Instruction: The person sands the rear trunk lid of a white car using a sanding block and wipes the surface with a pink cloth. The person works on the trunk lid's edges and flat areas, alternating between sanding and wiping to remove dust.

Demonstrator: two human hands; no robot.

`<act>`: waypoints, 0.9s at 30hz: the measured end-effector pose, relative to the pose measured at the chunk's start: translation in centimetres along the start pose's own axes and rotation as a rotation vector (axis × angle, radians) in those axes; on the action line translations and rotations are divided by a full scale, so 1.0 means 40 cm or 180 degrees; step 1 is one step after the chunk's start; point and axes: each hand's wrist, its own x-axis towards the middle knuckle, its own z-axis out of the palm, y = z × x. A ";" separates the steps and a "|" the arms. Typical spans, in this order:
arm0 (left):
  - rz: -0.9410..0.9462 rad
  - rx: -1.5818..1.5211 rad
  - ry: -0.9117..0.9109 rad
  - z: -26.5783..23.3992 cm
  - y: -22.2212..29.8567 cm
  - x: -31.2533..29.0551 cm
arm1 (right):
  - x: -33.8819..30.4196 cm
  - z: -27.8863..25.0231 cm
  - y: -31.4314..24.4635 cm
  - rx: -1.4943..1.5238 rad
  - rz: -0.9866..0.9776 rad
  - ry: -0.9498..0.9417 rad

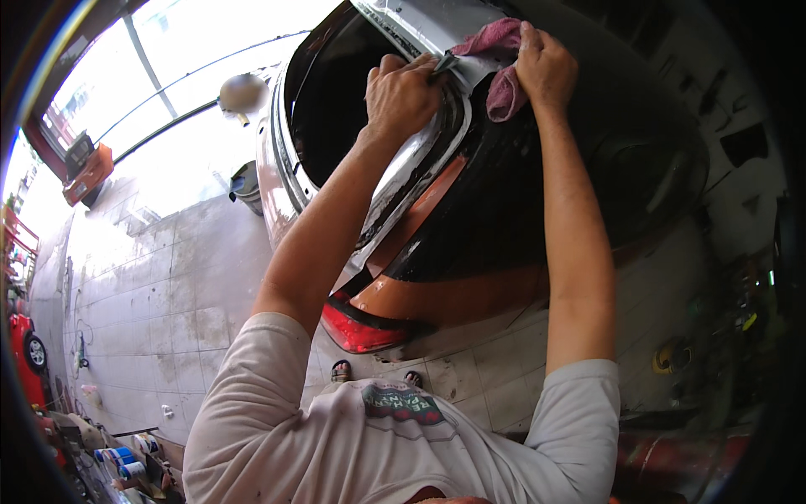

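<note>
- The car (pixel 504 210) fills the space under and beyond both hands: a dark rear body with an orange panel and a red tail light (pixel 357 329) low down near the person's left shoulder.
- A tiled floor (pixel 168 286) spreads out to the left of the left hand, pale and stained.
- A white strip (pixel 420 160) of bodywork curves along the car's opening, running from beneath the left hand back toward the person.
- A pink rag (pixel 504 84) lies bunched on the car, under and just left of the right hand.
- The right hand (pixel 544 65) is closed over the rag, pressing it to the panel.
- The left hand (pixel 401 94) is curled shut around a small dark tool (pixel 445 64), whose tip pokes out toward the rag, just beside it; what kind of tool it is cannot be told.
</note>
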 end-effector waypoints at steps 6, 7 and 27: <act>0.0396 -0.0165 0.0082 0.012 0.113 -0.086 | -0.015 -0.016 0.027 -0.0181 -0.0152 -0.0422; 0.0108 -0.0063 -0.0061 0.013 0.068 -0.037 | -0.011 -0.024 0.006 -0.0345 0.0067 -0.0876; 0.0835 -0.0473 0.0173 0.017 0.147 -0.040 | 0.005 -0.054 0.110 0.0038 0.0750 0.0390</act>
